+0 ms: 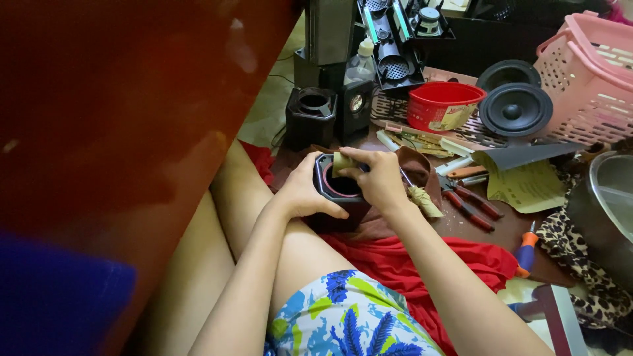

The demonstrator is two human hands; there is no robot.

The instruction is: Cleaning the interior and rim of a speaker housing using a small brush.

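Note:
A small black speaker housing [337, 188] with a round opening and a reddish rim rests on my knee. My left hand [304, 192] grips its left side and underside. My right hand [377, 177] is on top of the housing and presses a small yellowish piece of paper or cloth [342, 163] against its upper edge. A thin brush with pale bristles [422, 200] lies just right of my right hand, its handle hidden under the hand.
Another black housing [310, 113] stands on the floor behind. A red tub [443, 105], two round speaker drivers [515, 109], a pink basket [585, 76], red-handled pliers [469, 201], a screwdriver [525, 249], a metal pot [610, 204] and red cloth [422, 264] lie around. A red-brown panel [119, 118] fills the left.

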